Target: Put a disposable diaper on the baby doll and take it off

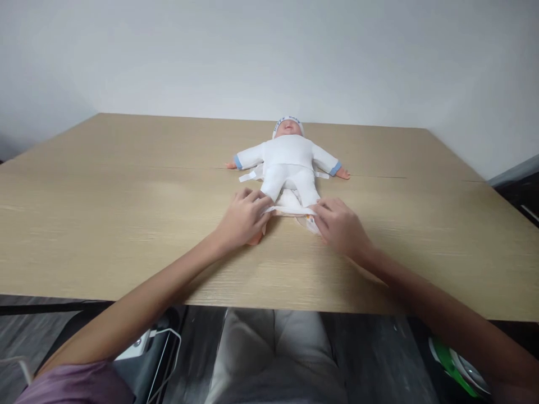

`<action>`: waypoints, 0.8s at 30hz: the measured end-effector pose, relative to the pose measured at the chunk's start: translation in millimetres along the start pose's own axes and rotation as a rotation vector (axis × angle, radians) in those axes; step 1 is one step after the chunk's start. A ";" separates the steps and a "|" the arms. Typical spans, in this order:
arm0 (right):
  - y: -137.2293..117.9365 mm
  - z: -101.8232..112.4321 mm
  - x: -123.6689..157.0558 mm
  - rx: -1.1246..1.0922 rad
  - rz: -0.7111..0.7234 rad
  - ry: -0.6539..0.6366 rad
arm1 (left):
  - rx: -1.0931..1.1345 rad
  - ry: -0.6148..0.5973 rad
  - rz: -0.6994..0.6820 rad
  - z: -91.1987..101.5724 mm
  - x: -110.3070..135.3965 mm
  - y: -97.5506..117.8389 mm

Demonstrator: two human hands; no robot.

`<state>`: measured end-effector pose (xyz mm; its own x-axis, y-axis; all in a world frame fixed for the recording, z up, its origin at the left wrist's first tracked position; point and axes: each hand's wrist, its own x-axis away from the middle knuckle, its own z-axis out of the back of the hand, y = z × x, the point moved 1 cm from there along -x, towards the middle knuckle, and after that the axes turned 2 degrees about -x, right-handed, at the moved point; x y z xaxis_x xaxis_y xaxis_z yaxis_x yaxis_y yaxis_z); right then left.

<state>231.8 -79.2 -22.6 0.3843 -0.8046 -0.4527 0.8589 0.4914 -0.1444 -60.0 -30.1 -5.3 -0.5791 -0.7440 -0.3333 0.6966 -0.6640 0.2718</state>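
Observation:
A baby doll (pixel 288 148) in white clothes with blue cuffs and a printed cap lies on its back, head away from me, arms spread. Beneath its hips and between its legs is a white diaper (pixel 290 198), its side tabs sticking out at the doll's waist. My left hand (pixel 246 217) pinches the left corner of the diaper's near edge, over one of the doll's feet. At the other corner, my right hand (pixel 340 225) pinches the same edge, which is stretched between both hands. The fingertips and most of the doll's feet are partly hidden.
The doll rests on a wide wooden table (pixel 126 224) with a pale wall (pixel 269 56) behind it. Below the near edge, a white device with a cable (pixel 174 336) is at left, and a green and silver object (pixel 457 365) is at right.

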 end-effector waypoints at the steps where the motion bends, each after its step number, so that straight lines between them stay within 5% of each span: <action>1: 5.5 0.0 -8.4 -0.048 -0.015 0.035 | 0.049 0.020 0.011 3.4 -7.2 -3.4; 7: 42.8 -1.3 -77.4 -0.359 -0.046 0.292 | 0.325 0.171 0.088 15.6 -74.2 -26.4; 15: 87.4 -31.4 -163.6 -0.754 -0.604 0.059 | 0.788 0.099 0.371 -15.0 -167.6 -80.3; 19: 94.0 -44.8 -174.4 -0.843 -0.670 0.008 | 1.047 0.059 0.461 -32.1 -175.1 -90.1; 24: 84.1 -33.8 -141.4 -0.866 -0.645 -0.058 | 1.082 -0.010 0.441 -29.1 -139.4 -76.9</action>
<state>238.2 87.2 -0.5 -0.0192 -0.9994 -0.0293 0.3824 0.0197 -0.9238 -20.5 126.9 -6.0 -0.3837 -0.9234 -0.0120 0.1165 -0.0613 0.9913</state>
